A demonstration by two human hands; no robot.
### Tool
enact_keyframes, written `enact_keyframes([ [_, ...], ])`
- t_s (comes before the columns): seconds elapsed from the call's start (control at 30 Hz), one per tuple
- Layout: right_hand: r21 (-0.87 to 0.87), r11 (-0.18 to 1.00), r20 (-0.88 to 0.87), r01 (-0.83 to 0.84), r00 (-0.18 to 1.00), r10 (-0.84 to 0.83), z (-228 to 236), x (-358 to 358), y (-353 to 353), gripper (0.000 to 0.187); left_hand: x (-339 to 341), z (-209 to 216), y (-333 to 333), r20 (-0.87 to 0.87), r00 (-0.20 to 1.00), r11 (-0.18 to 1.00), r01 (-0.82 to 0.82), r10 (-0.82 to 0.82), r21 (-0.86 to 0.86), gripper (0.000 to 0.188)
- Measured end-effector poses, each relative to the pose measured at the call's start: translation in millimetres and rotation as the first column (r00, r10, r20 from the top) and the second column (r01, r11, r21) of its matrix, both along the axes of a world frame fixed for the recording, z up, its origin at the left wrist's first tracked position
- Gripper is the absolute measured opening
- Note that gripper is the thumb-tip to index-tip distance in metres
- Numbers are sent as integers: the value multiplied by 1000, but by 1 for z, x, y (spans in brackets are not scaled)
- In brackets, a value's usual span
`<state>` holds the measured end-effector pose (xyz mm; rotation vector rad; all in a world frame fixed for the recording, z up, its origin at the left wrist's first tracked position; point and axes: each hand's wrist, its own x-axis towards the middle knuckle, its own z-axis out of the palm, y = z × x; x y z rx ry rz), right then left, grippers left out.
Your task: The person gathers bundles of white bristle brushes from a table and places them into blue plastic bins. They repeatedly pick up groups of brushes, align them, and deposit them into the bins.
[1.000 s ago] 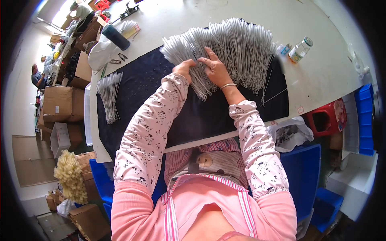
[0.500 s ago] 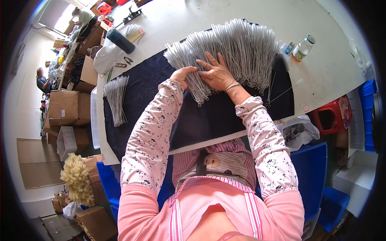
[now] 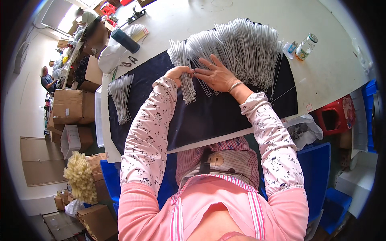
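Observation:
Thin wire brushes (image 3: 247,50) with pale upper parts and looped lower ends lie in a wide fanned pile on a black cloth (image 3: 225,116). At the pile's left end, my left hand (image 3: 178,75) is closed around a narrow bundle of wire brushes (image 3: 188,90), loops toward me. A small gap separates this bundle from the pile. My right hand (image 3: 220,77) rests on the pile's left part, fingers spread, its thumb side close to my left fingertips. Another small bundle of wire brushes (image 3: 120,98) lies apart on the cloth's left side.
Behind the cloth on the white table (image 3: 177,20) are a dark bottle (image 3: 125,41) at left and a glass jar (image 3: 305,47) at right. Small clippers (image 3: 133,60) lie left. Blue bins (image 3: 315,172) and a red stool (image 3: 333,116) stand beside the table. Two people are far left.
My left hand has moved slightly left, drawing a narrow bundle of wire brushes away from the pile. My right hand stays on the pile, its fingers a little shifted.

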<state>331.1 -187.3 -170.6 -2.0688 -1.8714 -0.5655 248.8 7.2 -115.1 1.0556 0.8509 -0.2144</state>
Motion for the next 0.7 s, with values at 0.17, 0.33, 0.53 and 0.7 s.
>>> enact_keyframes([
  [0.17, -225, 973, -88, -53, 996, 34, 11, -1, 3, 33, -8, -1, 6, 96, 994, 985, -40, 57, -168, 5],
  [0.33, -101, 994, -91, -28, 996, 19, -2, 0, 4, 28, -36, 35, 27, 104, 994, 959, -8, 39, -283, 7],
  [0.53, -94, 994, -90, -53, 995, 45, -5, 5, 5, 29, -111, 75, 31, 185, 983, 989, 9, 18, -148, 5],
  [0.7, -120, 993, -196, -15, 981, -8, 9, 2, 7, 38, -171, 93, 15, 273, 958, 974, -24, 86, -224, 9],
])
